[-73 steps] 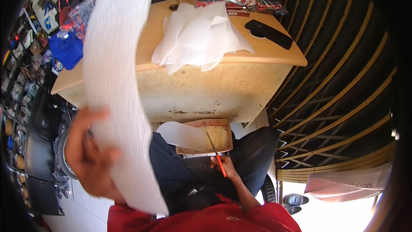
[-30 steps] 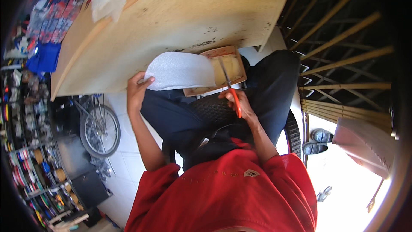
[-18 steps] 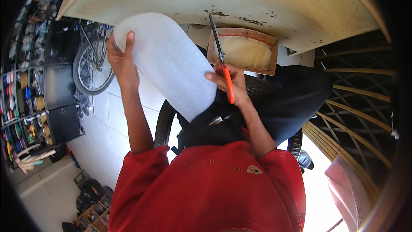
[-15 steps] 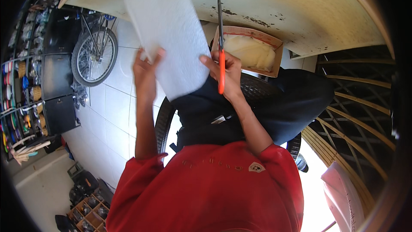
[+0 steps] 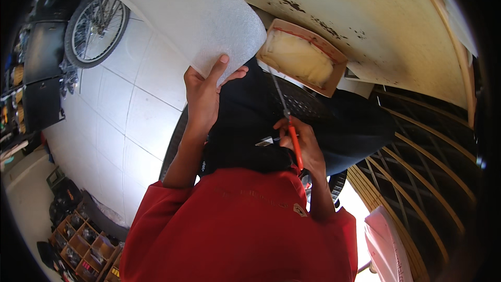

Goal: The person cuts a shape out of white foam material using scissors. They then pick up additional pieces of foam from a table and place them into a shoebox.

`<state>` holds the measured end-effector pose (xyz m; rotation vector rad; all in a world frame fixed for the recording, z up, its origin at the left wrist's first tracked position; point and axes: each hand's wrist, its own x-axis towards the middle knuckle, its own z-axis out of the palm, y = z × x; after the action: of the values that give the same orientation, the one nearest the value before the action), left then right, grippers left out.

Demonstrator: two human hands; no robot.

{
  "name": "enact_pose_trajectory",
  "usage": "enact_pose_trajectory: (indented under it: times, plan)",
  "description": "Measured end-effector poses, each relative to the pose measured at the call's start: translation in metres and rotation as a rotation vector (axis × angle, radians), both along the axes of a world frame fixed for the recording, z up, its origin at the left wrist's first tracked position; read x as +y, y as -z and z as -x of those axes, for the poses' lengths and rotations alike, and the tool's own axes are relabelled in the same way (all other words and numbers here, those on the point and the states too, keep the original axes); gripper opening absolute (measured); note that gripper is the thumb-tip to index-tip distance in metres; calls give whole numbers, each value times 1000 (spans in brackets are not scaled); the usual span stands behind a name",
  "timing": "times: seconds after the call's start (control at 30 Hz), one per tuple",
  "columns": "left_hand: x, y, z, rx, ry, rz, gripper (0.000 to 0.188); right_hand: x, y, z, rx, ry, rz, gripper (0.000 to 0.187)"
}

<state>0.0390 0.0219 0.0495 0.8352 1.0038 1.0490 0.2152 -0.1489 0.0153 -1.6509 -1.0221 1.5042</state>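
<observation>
A white foam-like sheet (image 5: 195, 15) with rounded corners reaches up past the top edge of the view. My left hand (image 5: 204, 96) pinches its lower end, thumb on the upper face and fingers beneath. Close to my lap, my right hand (image 5: 310, 149) is wrapped round the orange handle of a pair of scissors (image 5: 294, 143). The blades point up and away, toward a cardboard box, and look closed. Between the scissors and the sheet lies a gap above my dark trousers. Some fingers of my right hand are hidden behind the handle.
The open cardboard box (image 5: 341, 65) holds pale yellowish material, beyond my lap. A stained, cream-coloured table (image 5: 396, 31) spans the far right. At the left stand a bicycle wheel (image 5: 99, 31) and black cabinets (image 5: 42, 99). A wooden compartment tray (image 5: 78, 245) sits lower left.
My right hand has let go of the sheet and come down toward my lap with the scissors. The sheet now stays in my left hand alone. The whole view has shifted and turned.
</observation>
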Motion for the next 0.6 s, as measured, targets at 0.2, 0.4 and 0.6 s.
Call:
enact_pose_trajectory:
  times: [0.2, 0.4, 0.6]
  plan:
    - [-26, 4, -29, 66, 113, 11, 17, 16, -17, 0, -115, -40, -10, 67]
    - [-31, 7, -28, 135, 198, -19, 14, 21, -13, -1, -102, -22, -101, 63]
    - [-30, 2, -25, 189, 234, -3, 14, 23, -17, 0, -41, -11, 29, 48]
